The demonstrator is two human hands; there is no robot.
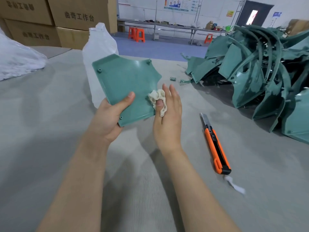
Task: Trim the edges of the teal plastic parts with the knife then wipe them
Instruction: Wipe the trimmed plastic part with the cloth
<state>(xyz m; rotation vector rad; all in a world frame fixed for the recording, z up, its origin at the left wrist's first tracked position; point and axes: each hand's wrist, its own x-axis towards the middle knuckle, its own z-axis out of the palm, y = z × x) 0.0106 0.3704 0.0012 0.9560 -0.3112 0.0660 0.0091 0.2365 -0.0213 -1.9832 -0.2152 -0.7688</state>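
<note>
Holding a flat teal plastic part (123,81) by its near corner, the left-hand grip (110,118) is closed on it, thumb on the upper face and fingers beneath. The part is raised above the surface (50,131) and tilted toward the camera. Right-hand grip (168,118): one curled finger is wound in a crumpled cream cloth (158,99), pressed to the part's near right edge, and the other fingers are extended. An orange utility knife (215,144) lies on the surface to the right of the right forearm, blade out and pointing away, with a white scrap (235,185) near its butt. Far right: a heap of teal parts (260,67). A translucent white bag (98,47) stands behind the held part. Far left: cardboard boxes (75,14).
</note>
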